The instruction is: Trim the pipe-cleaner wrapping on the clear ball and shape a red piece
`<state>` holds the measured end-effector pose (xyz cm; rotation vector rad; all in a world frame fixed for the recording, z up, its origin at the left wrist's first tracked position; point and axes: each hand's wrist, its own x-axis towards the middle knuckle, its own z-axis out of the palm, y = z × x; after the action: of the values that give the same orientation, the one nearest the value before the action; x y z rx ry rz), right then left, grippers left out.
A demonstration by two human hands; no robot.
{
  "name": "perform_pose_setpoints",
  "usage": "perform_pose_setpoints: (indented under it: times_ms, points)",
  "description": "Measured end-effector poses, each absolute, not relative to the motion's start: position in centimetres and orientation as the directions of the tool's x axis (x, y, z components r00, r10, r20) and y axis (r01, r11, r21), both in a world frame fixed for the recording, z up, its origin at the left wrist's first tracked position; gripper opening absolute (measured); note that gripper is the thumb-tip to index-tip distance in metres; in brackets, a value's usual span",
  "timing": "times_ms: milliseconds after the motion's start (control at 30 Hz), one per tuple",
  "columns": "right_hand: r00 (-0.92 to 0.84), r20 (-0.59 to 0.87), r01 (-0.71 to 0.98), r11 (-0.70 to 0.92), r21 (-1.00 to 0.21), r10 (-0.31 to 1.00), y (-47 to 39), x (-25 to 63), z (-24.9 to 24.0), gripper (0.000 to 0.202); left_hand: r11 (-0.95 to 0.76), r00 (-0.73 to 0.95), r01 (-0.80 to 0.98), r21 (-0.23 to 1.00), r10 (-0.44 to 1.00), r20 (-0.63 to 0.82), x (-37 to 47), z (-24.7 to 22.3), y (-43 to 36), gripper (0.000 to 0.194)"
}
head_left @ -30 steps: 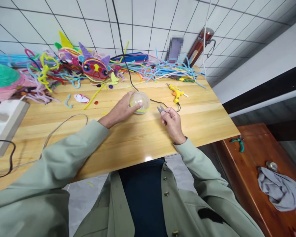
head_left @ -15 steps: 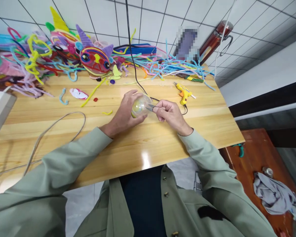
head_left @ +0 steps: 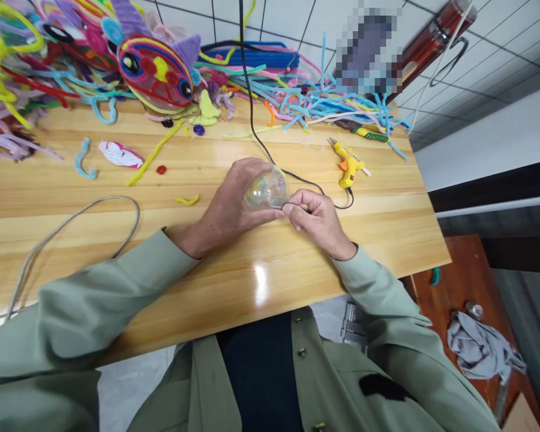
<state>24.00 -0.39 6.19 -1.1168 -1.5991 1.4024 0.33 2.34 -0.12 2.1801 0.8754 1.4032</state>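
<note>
A clear plastic ball (head_left: pixel 266 187) with some yellow on it sits in my left hand (head_left: pixel 231 201), whose thumb and fingers curve around its left side. My right hand (head_left: pixel 317 217) is closed in a pinch on grey metal tweezers (head_left: pixel 276 203). Their tips lie against the lower right of the ball, close to my left thumb; whether they reach inside I cannot tell. Both hands are just above the wooden table (head_left: pixel 297 273).
A yellow glue gun (head_left: pixel 348 165) lies to the right, its black cord (head_left: pixel 312 182) running behind the ball. Chenille stems (head_left: pixel 306 108) and a decorated red animal-face ball (head_left: pixel 155 75) crowd the back. A grey cable (head_left: pixel 63 222) loops at left.
The view has shifted closer to the table. The tweezers have moved down the ball towards my left thumb, and their tips look closer together. My left hand still holds the ball.
</note>
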Motion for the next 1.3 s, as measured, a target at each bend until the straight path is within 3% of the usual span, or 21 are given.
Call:
perform_pose_setpoints:
  times_ms: [133, 300, 667, 900, 1100, 1300]
  points:
    - [-0.322, -0.037, 0.115, 0.001, -0.993, 0.946, -1.1, 23.5, 6.0, 0.047, -0.683, 0.257, 0.300, 0.666, 0.730, 0.633, 0.5, 0.1, 1.8, 0.072]
    - [-0.273, -0.067, 0.125, -0.034, -0.992, 0.960, -1.7, 23.0, 6.1, 0.057, -0.703, 0.244, 0.361, 0.613, 0.705, 0.666, 0.7, 0.1, 1.2, 0.073]
    - [-0.199, -0.062, 0.089, -0.045, -0.995, 0.978, -2.4, 22.5, 5.3, 0.057, -0.624, 0.252, 0.423, 0.657, 0.777, 0.576, 0.9, 0.1, 0.5, 0.071]
    - [-0.196, -0.057, 0.080, -0.042, -0.996, 0.979, -2.2, 22.1, 5.4, 0.061, -0.654, 0.224, 0.388, 0.650, 0.750, 0.622, 1.0, 0.0, 0.4, 0.064]
    - [-0.321, -0.097, 0.120, -0.061, -0.991, 0.942, -1.2, 23.3, 6.5, 0.056, -0.571, 0.282, 0.326, 0.754, 0.819, 0.499, 0.2, 0.0, 1.2, 0.091]
    - [-0.359, -0.107, 0.184, -0.042, -0.982, 0.927, -0.8, 24.1, 7.4, 0.053, -0.600, 0.366, 0.338, 0.725, 0.793, 0.486, -0.1, 0.5, 1.5, 0.092]
